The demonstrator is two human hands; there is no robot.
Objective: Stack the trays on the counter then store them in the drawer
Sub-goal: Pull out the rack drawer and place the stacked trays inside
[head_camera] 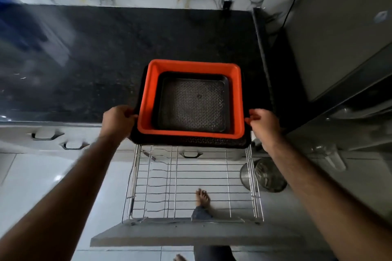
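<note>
Three trays sit nested in one stack at the front edge of the black counter (89,65). A small black tray (193,101) with a patterned floor lies inside an orange tray (148,99), which rests in a larger black tray (191,141). The stack overhangs the counter edge above the pulled-out wire drawer (191,182). My left hand (118,121) grips the stack's left rim and my right hand (264,123) grips its right rim.
The wire drawer has a grey front panel (191,233) nearest me. A tall grey appliance (339,38) stands to the right of the counter. A steel bin (269,176) stands on the floor right of the drawer. My bare foot (202,197) shows through the wires.
</note>
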